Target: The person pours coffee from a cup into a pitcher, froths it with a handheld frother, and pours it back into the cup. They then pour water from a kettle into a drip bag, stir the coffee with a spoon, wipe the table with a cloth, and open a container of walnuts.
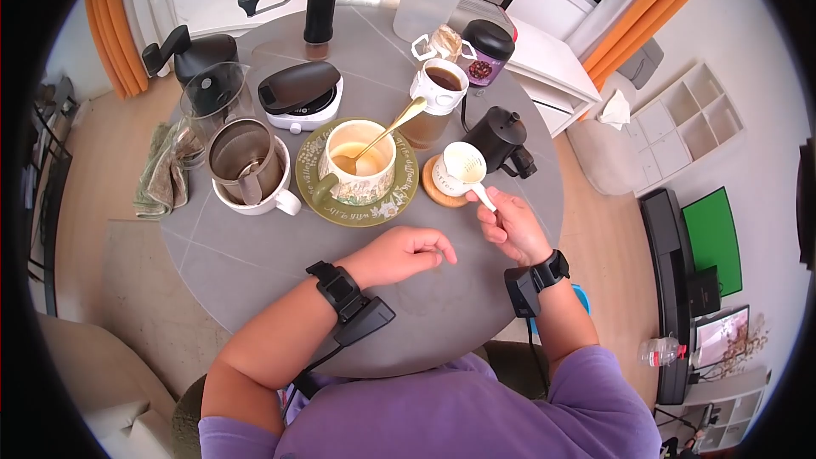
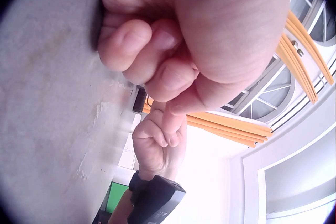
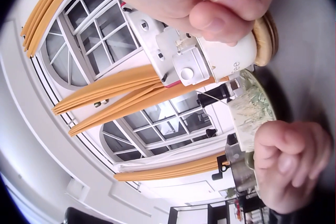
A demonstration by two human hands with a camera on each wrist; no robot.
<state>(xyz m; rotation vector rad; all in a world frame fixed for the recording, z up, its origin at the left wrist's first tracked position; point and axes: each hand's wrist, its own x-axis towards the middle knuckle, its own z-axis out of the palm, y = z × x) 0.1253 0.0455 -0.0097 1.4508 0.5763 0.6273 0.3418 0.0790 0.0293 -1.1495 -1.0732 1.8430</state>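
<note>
Right of centre in the head view, the small white cup [image 1: 463, 167] sits on a wooden coaster [image 1: 448, 201], its handle [image 1: 485, 197] pinched by the right hand [image 1: 517, 228]. The left hand [image 1: 393, 257], loosely curled below centre, holds nothing. A firm pinch and level cup should best avoid tipping or knocking the nearby black pot [image 1: 493, 138].

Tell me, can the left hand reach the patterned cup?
Probably yes: the left hand appears to hold nothing, and only tabletop and the rim of the green saucer lie between it and the patterned cup.
</note>
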